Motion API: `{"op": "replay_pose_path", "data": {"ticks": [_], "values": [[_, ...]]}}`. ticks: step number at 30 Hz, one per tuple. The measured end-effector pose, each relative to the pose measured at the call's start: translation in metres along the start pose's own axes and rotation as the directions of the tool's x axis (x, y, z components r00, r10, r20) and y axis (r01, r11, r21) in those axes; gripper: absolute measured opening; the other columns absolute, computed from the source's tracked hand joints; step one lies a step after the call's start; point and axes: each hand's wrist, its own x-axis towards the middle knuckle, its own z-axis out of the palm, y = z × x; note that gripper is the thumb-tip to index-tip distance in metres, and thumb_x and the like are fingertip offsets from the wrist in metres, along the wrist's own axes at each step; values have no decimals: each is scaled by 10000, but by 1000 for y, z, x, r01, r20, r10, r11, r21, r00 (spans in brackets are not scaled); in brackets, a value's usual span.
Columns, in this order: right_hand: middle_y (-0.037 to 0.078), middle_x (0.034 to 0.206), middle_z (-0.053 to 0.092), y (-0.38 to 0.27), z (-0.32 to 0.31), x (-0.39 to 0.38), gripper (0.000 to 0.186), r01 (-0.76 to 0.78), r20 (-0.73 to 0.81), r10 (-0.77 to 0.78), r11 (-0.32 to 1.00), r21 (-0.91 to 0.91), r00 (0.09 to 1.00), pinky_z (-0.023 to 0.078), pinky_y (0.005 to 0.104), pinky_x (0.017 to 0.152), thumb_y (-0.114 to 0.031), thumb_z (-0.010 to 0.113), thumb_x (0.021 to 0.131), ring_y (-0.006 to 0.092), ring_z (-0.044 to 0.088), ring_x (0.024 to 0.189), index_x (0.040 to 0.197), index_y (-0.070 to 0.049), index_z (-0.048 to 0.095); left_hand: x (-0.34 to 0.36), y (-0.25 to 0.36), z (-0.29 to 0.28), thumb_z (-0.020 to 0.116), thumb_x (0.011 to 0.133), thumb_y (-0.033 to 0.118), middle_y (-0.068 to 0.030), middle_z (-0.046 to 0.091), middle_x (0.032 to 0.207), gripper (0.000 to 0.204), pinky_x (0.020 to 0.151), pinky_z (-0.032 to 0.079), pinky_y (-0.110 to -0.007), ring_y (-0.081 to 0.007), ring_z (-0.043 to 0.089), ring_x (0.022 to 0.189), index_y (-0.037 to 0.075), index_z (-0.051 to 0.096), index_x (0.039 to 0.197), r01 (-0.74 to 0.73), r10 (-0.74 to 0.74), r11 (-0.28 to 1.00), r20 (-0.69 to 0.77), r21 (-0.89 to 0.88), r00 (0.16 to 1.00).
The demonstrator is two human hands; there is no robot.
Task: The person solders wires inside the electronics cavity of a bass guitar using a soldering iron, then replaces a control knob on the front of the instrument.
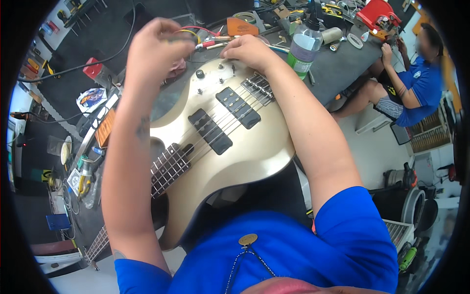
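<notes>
A champagne bass guitar (254, 157) lies in front of me, with black pickups (210, 131), a bridge (257, 88) and control knobs (199, 74). My left hand (161, 41) is raised above its upper left side, fingers curled and blurred; what is in them cannot be made out. Red and yellow wires (200, 30) show just behind it. My right hand (245, 49) is at the guitar's top edge by the controls, fingers bent together around something small or hidden. My right forearm lies across the guitar's right side.
The dark bench (338, 68) holds scattered tools, an orange block (242, 27), a clear pump bottle (301, 56) with green label and a red case (372, 17). At the right, a person (416, 85) in blue sits at the bench. A cable (73, 73) runs across the upper left.
</notes>
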Motion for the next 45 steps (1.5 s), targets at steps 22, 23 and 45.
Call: {"op": "replay_pose_path", "data": {"ticks": [22, 23, 45], "values": [[84, 1091, 730, 7, -6, 1, 309, -170, -4, 170, 985, -26, 986, 526, 296, 874, -140, 682, 898, 148, 661, 984, 1157, 23, 728, 36, -62, 43, 621, 978, -5, -218, 599, 1202, 561, 862, 675, -403, -304, 747, 974, 15, 264, 1411, -58, -2, 885, -128, -463, 992], [84, 1091, 730, 4, -4, 4, 309, -164, 8, 164, 986, -32, 986, 526, 296, 874, -140, 682, 898, 148, 661, 984, 1157, 23, 728, 42, -72, 46, 641, 943, 2, -145, 664, 1009, 583, 843, 552, -331, -219, 680, 937, -3, 397, 1473, -334, 261, 931, -378, -143, 888], [39, 968, 731, 23, -6, 10, 245, -119, -8, 120, 992, 27, 993, 507, 275, 774, -175, 699, 894, 115, 642, 865, 1077, -29, 770, 30, -66, 57, 619, 977, 14, -248, 634, 960, 676, 770, 540, -445, -366, 677, 837, 36, 267, 1554, -475, 498, 866, -189, 156, 846]]}}
